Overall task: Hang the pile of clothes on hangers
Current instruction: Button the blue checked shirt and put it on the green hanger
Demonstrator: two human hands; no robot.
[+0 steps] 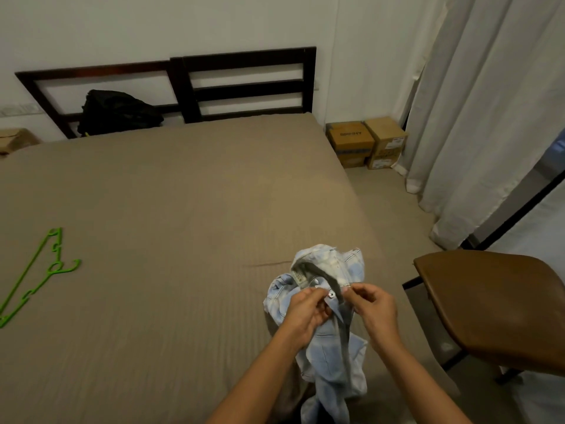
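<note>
Item under handling: one pale blue denim garment (pixel 328 341), held over the near edge of the bed (pixel 183 194) at 5 o'clock, its lower part hanging toward the floor. No further pile is in view.

Left hand (pixel 301 310): fingers (pixel 312 293) curled, pinching the waistband just left of the metal button (pixel 331 294). Right hand (pixel 374 310): fingers (pixel 356 290) curled, pinching the opposite flap just right of the button. Whether the button is through its hole cannot be told.

Hanger (pixel 36 276): green, flat on the bed at 9 o'clock, well apart from the garment and untouched.

Judgement: the step in hand is working the waistband fastening to ready the garment, ahead of hanging. No garment is on the hanger yet, so the task looks early.

Next move calls for: settling the fastening, keeping one hand on the waistband, and reaching well across to 9 o'clock for the hanger.

Also present: black bag (pixel 117 111) at 11 o'clock by the headboard, boxes (pixel 367 142) at 1 o'clock, chair (pixel 495 304) at 3 o'clock.
</note>
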